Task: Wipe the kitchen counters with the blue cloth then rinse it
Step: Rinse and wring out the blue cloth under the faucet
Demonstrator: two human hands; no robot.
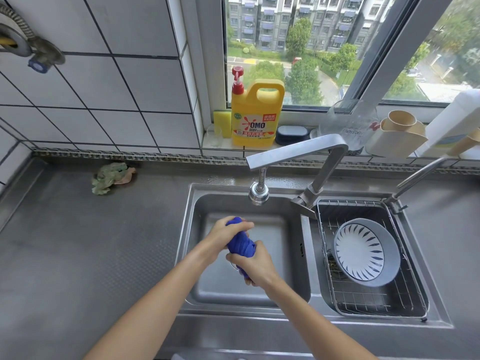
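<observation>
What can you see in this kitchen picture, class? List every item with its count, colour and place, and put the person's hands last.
blue cloth: 1, blue, twisted between both hands over the left basin
sink: 1, steel, two basins
tap: 1, steel, spout over the left basin
second tap: 1, steel, right of the sink
wire rack: 1, steel, in the right basin
bowl: 1, grey outside, white and blue inside, tilted in the rack
detergent bottle: 1, yellow, red pump, windowsill
sponge: 1, yellow, left of the bottle
green rag: 1, crumpled, counter by the wall
beige holder: 1, windowsill
left hand: gripping the cloth's upper end
right hand: gripping its lower end
</observation>
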